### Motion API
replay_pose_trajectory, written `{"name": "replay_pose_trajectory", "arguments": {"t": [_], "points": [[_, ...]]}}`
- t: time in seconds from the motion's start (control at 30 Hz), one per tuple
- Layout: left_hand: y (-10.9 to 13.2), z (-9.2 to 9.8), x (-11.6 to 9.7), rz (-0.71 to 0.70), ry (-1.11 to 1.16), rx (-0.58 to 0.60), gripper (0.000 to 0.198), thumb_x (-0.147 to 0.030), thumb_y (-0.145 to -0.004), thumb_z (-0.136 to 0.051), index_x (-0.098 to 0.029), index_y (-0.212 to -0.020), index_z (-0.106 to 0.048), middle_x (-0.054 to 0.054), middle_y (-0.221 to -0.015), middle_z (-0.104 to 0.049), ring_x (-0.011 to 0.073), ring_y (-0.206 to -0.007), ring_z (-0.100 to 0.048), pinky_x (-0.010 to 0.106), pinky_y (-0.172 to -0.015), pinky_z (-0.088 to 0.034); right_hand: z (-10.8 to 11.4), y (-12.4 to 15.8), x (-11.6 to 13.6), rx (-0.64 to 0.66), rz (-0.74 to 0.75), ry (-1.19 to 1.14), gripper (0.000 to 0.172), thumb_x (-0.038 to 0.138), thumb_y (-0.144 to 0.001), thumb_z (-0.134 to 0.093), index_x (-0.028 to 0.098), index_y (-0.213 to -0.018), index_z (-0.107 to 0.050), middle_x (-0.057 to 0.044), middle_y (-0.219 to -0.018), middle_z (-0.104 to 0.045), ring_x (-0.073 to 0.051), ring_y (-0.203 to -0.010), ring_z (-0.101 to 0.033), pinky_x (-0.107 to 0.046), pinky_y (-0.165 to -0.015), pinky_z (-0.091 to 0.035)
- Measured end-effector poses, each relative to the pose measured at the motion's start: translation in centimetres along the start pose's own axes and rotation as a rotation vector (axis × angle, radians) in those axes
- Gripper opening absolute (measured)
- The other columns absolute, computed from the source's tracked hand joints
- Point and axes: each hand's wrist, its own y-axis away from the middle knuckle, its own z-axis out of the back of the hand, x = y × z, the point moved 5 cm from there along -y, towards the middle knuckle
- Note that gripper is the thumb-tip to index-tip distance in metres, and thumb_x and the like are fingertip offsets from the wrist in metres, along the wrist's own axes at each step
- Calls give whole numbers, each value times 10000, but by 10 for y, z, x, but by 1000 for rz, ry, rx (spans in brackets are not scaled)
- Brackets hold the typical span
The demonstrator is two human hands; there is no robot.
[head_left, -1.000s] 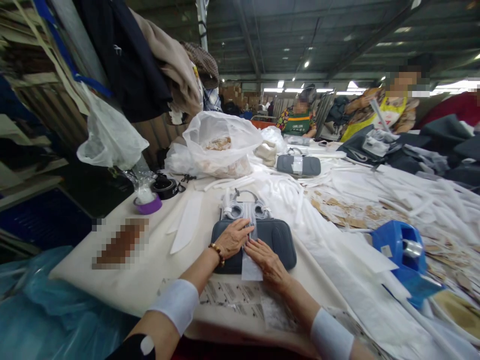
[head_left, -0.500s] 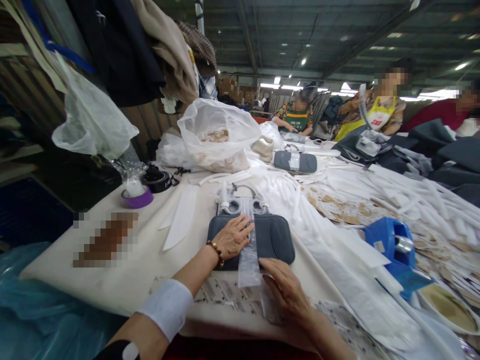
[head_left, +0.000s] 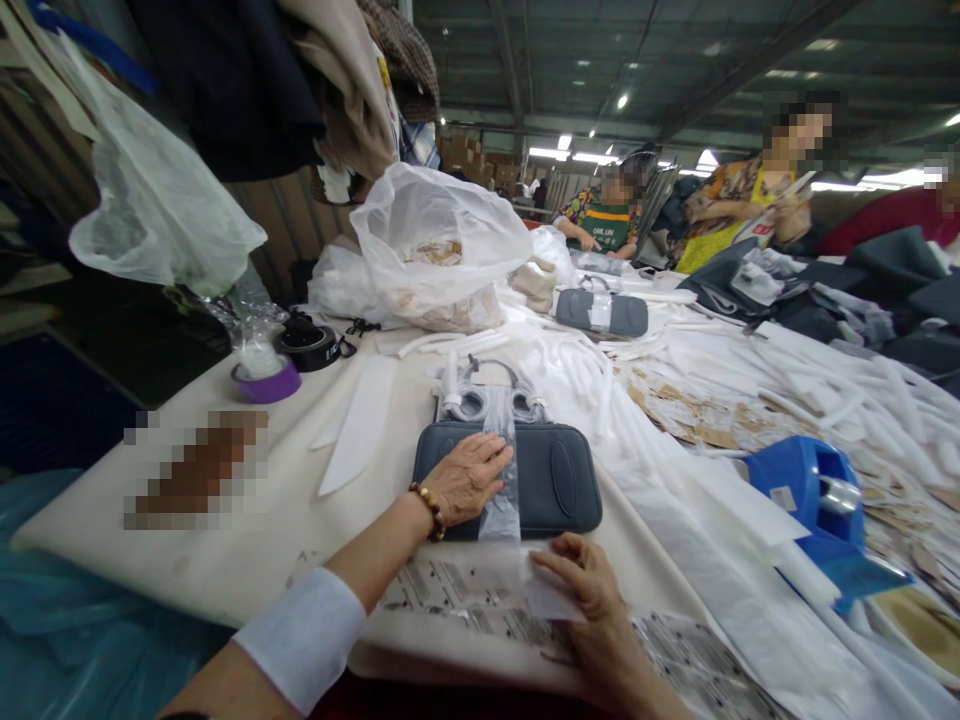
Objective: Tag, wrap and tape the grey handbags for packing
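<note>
A dark grey bag lies flat on the cream-covered table in front of me. Its handles, wrapped in clear plastic, point away from me. Down the bag's middle runs a clear plastic strip. My left hand rests flat on the bag, fingertips on the strip, fingers stretched out. Just below the bag's front edge, my right hand has thumb and fingers closed on a piece of clear plastic film. Printed clear plastic bags lie beneath, along the table's near edge.
A blue tape dispenser stands on the right. White foam strips and brown paper scraps are heaped behind it. Left are a purple tape roll and white sheets. Another grey bag lies further back; two co-workers stand beyond.
My right hand has moved slightly right and down from the bag's front edge, with the plastic film in its fingers. My left hand stays on the bag. The view has shifted a little.
</note>
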Motion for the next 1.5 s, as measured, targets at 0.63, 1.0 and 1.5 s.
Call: {"name": "replay_pose_trajectory", "arguments": {"t": [0.63,1.0,1.5], "points": [[-1,-2,-2,51,-37,27,479,-319,-841,-564,-95,-1250,-453,167,-1263,-514,292,-1227,-425,448,-1037,-351,-18,-11,59,178,402,-221,307,214,-964,-296,140,-1077,-571,-105,-904,-653,-195,-823,-575,-311,-703,-522],[-2,-1,-3,60,-26,31,466,-319,-848,-548,-89,-1244,-462,165,-1261,-518,287,-1216,-436,434,-1033,-356,-30,-6,60,-9,398,127,179,95,-831,-467,207,-923,-571,-125,-1435,-333,-319,-1298,-321,-558,-962,-378],[6,-7,-11,49,-108,55,565,-423,-872,-488,-57,-1295,-413,200,-1362,-434,299,-1304,-342,435,-1073,-260,-18,-9,57,9,537,-13,351,161,-944,-246,121,-1103,-557,-117,-935,-711,-193,-983,-635,-368,-867,-518]]}}
